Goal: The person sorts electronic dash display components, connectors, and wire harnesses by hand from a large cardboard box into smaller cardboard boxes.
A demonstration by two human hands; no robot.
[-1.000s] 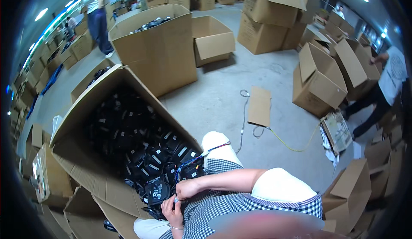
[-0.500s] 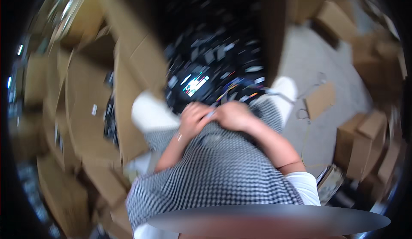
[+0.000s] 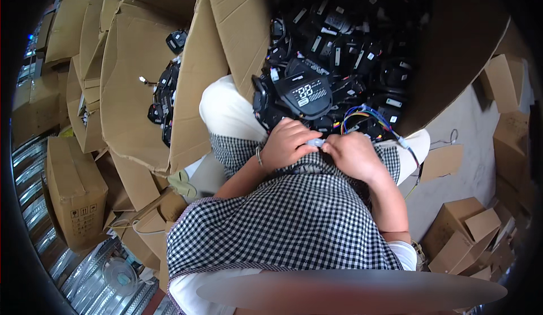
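Note:
My left hand [image 3: 287, 145] and my right hand [image 3: 355, 154] meet close together above my lap. Between their fingertips is a small whitish wire connector [image 3: 315, 142], pinched from both sides; whether it is one piece or two joined halves cannot be made out. Just beyond lies a black display unit [image 3: 308, 95] with its screen lit, resting on other black units. A bundle of coloured wires [image 3: 362, 111] arches behind my right hand. It runs to a white plug [image 3: 403, 142] over my right knee.
A large cardboard box [image 3: 240, 23] full of black display units [image 3: 356, 37] stands between my knees. Another open carton [image 3: 133, 83] on the left holds several more. Flattened cardboard [image 3: 441, 163] and cartons [image 3: 461, 230] lie on the right floor.
The view has shifted and sharpened, so the hands and box appear farther right. Both hands stay together at the connector, and the lit screen is now clearly seen.

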